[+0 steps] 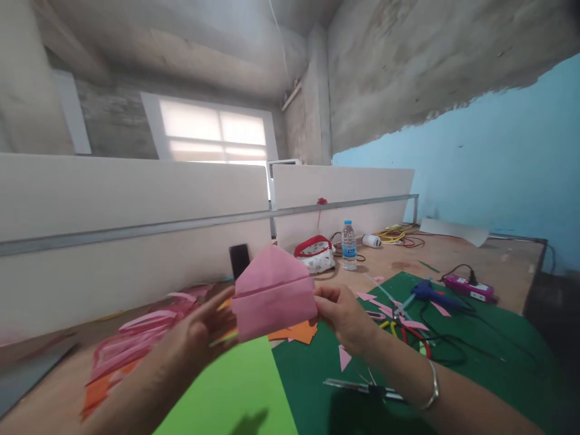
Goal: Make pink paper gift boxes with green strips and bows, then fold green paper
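Observation:
A folded pink paper (275, 307), shaped like an envelope with a peaked flap, is held up above the table. My right hand (343, 317) pinches its right edge between thumb and fingers. At the left edge is my left hand (206, 326), its fingers spread and partly behind the paper; whether they touch it is hard to tell. Beneath lies a bright green sheet (244, 386), overlapping the dark green cutting mat (312, 386). Orange paper pieces (299, 332) lie just behind the pink paper.
Pink paper strips (140, 332) are heaped at left. On the right are a blue glue gun (435, 295), scissors with red handles (414, 341), a craft knife (362, 386) and a purple power strip (469, 288). A water bottle (348, 246), pouch (317, 257) and phone (239, 260) stand behind.

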